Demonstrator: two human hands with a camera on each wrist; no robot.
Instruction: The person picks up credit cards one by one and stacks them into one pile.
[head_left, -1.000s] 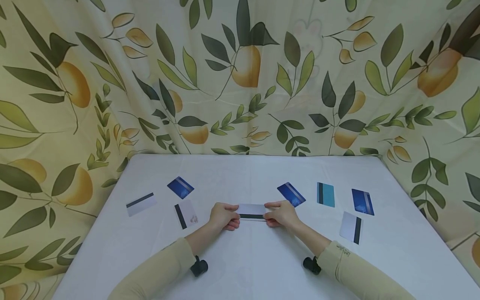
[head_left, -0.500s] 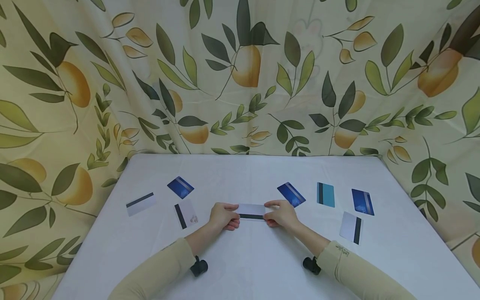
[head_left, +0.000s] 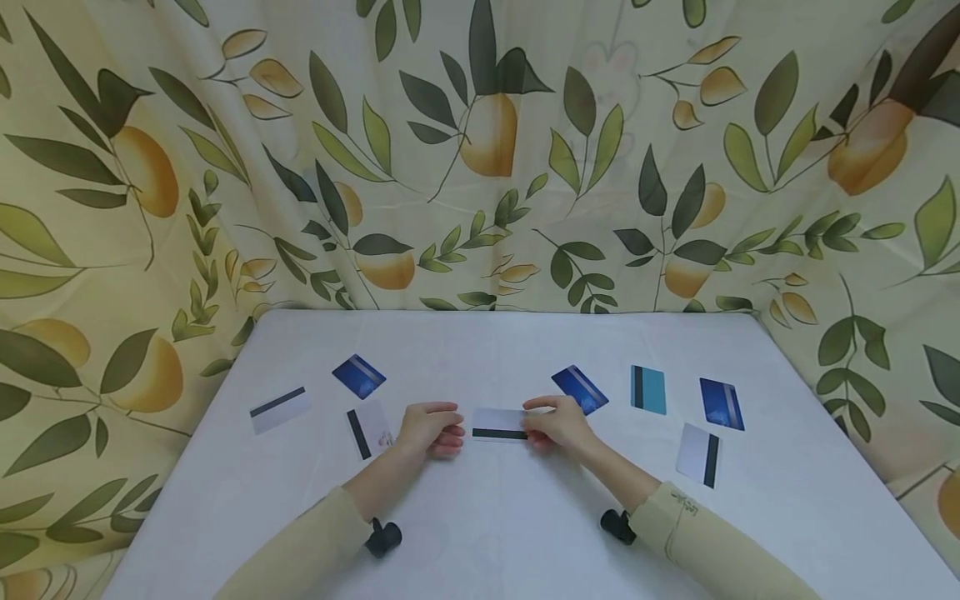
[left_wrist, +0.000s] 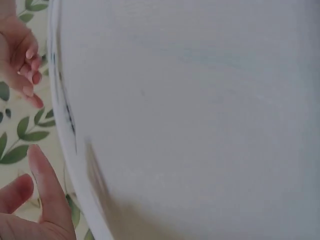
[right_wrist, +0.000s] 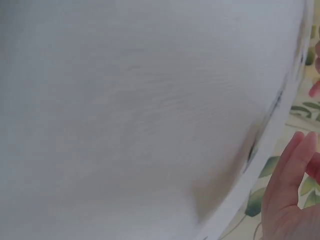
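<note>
Moved: left hand has come off the left end of the centre stripe card; right hand nearly unchanged.
Left hand: thumb and finger spread, holding nothing; just beside the card, apart from it.
Right hand: fingers extended over the card's right end; wrist views show no card between them; contact cannot be confirmed.
Centre stripe card: white, dark stripe along its near side; appears flat on the white table, between the hands.
Step in hand: judged as setting down and releasing this card; left side complete.
Next move: likely calls for lifting the right hand clear without dragging the card.
Left group: printed white card, left blue card, plain white card.
Right group: angled blue card, teal card, right white card, outer blue card.
Backdrop: fruit-print curtain.
</note>
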